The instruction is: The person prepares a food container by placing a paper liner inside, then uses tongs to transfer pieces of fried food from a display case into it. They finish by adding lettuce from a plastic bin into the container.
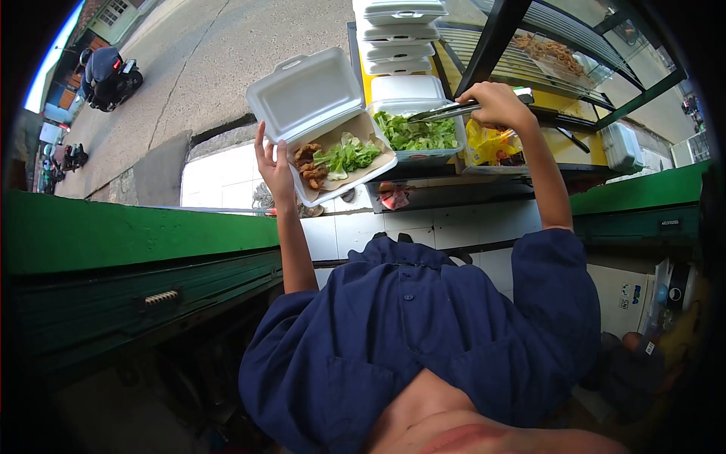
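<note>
My left hand (277,168) supports an open white foam takeaway box (387,160) at its left side, with some fingers raised beside the hinge. Brown paper (349,180) lines the box. On it lie pieces of fried chicken (308,162) and, to their right, chopped lettuce (349,155). My right hand (495,106) is closed round metal tongs (448,111), whose tips point left into more lettuce (416,135). That lettuce fills a clear plastic tub (423,157) just right of the box.
Stacked foam boxes (401,34) stand behind the tub. A yellow plastic packet (488,140) sits right of it. Further right are a glass-sided case with fried food (552,57) and a black-handled knife (572,139). Green counters (136,231) flank me; a motorbike rider (104,72) is on the road.
</note>
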Available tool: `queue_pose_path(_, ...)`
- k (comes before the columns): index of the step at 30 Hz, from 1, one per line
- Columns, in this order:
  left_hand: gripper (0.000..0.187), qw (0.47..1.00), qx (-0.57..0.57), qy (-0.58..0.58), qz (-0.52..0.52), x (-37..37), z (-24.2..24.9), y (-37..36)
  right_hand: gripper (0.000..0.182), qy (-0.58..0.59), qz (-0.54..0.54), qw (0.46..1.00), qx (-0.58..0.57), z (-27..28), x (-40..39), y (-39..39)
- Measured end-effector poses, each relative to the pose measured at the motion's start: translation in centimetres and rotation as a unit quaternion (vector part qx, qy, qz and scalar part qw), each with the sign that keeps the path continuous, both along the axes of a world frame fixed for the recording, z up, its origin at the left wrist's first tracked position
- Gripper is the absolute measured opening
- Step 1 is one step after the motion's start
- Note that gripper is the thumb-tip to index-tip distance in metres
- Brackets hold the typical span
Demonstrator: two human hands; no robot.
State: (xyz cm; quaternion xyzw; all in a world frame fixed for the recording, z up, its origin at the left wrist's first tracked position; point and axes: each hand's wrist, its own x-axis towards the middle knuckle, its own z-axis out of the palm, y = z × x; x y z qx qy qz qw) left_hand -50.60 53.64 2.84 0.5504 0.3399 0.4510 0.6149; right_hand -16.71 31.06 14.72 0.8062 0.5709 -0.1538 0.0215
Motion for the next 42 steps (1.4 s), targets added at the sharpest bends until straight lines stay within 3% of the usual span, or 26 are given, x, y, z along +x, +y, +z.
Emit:
queue_pose_path(8,0.049,1.0,-0.016,0.001,-0.007,-0.1,0.3,-0.2,0.035,0.015,-0.048,0.996,0.069,3.9,0.5,-2.4)
queue_pose_path(12,0.051,1.0,0.02,0.004,-0.006,0.1,-0.6,0.3,0.041,0.136,-0.08,0.984,0.086,5.8,-0.1,-3.0)
queue_pose_path(15,0.052,1.0,0.002,-0.01,-0.015,0.5,0.0,-0.2,0.045,0.244,-0.002,0.96,0.137,6.0,-1.6,-2.7)
queue_pose_path(19,0.053,1.0,0.004,-0.011,-0.017,1.0,0.1,-0.3,0.05,0.136,0.096,0.976,0.142,6.7,-4.9,-1.8)
queue_pose_path(22,0.053,1.0,-0.004,-0.011,-0.018,1.2,0.5,-0.4,0.053,0.142,0.088,0.98,0.107,7.5,-5.6,-1.5)
queue_pose_path(25,0.053,1.0,-0.01,-0.013,-0.013,1.1,0.5,-0.5,0.052,0.151,0.089,0.969,0.172,6.5,-4.1,-2.2)
queue_pose_path(32,0.049,1.0,-0.005,-0.011,0.006,0.4,-0.1,0.0,0.049,0.017,-0.038,0.999,0.001,1.9,-1.3,-2.9)
queue_pose_path(37,0.049,1.0,-0.009,-0.009,0.003,0.2,-0.5,0.2,0.046,0.018,-0.043,0.999,0.0,-2.7,-1.0,-1.4)
queue_pose_path(42,0.049,1.0,-0.011,-0.01,0.005,-0.1,-0.4,0.1,0.042,0.012,-0.031,0.999,0.041,-1.8,-1.1,-1.6)
